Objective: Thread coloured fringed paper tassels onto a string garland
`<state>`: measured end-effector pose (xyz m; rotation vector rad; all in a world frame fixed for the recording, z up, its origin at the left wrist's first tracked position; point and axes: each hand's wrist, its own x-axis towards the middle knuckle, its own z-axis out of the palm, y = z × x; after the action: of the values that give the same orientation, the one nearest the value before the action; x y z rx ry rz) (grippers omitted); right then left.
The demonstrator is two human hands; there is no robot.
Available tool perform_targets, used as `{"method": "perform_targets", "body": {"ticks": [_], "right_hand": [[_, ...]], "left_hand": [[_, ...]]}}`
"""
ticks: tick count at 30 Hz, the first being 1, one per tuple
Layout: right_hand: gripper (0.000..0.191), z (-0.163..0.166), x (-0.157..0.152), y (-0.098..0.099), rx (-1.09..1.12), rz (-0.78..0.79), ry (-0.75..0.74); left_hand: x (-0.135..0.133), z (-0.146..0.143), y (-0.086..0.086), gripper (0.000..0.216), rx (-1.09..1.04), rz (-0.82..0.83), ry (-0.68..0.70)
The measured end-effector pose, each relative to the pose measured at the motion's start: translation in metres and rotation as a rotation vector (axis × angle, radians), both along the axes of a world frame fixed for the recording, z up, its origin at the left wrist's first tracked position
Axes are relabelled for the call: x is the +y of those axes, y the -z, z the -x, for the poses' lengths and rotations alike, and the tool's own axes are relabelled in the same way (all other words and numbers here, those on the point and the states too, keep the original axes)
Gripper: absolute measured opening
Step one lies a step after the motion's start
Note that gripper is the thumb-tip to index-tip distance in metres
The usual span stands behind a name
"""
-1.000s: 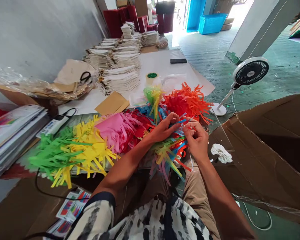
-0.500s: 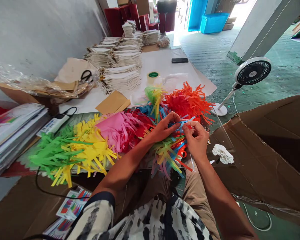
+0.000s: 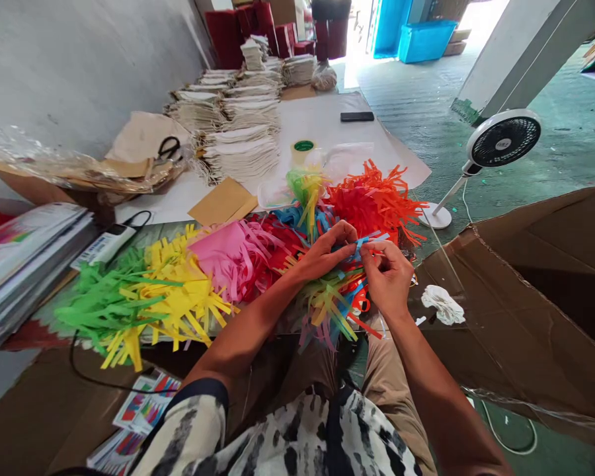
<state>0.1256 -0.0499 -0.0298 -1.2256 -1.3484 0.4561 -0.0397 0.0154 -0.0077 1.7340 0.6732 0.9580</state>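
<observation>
My left hand (image 3: 328, 251) and my right hand (image 3: 389, 274) meet over the front of the table, fingertips closed on light-blue tissue paper fringe (image 3: 361, 246). Below them hangs a multicoloured bunch of fringe strips (image 3: 330, 301) in green, yellow, orange, blue and pink. To the left lie piles of cut tissue fringe: green (image 3: 114, 297), yellow (image 3: 183, 284), pink (image 3: 238, 251) and dark red. Beyond my hands sit an orange-red fringe pile (image 3: 377, 201) and a green-yellow tassel (image 3: 307, 192). Folded fingers hide exactly where the blue strips are pinched.
Stacks of white bundles (image 3: 242, 149) stand at the back left of the table. Nearby are a tape roll (image 3: 303, 152), a black phone (image 3: 357, 117), scissors (image 3: 170, 148) and a brown envelope (image 3: 223, 200). A white fan (image 3: 503, 142) and cardboard (image 3: 515, 264) stand to the right.
Both hands stay close together on the blue fringe, with only slight finger shifts. The right hand has moved a touch to the left. The piles have not been disturbed.
</observation>
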Motion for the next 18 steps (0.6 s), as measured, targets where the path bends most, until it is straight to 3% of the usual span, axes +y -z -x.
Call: {"method": "perform_targets", "body": {"ticks": [13,15,18], "right_hand": [[0.015,0.011,0.002,-0.009,0.038,0.026,0.053],[0.014,0.012,0.002,-0.008,0.038,0.024,0.068],[0.016,0.012,0.002,-0.006,0.043,0.038,0.084]], "left_hand": [[-0.008,-0.002,-0.004,0.02,-0.053,-0.096,-0.203],[-0.007,-0.002,-0.005,0.021,-0.019,-0.07,-0.171],[-0.003,0.002,-0.006,0.03,0.014,0.08,-0.018]]}}
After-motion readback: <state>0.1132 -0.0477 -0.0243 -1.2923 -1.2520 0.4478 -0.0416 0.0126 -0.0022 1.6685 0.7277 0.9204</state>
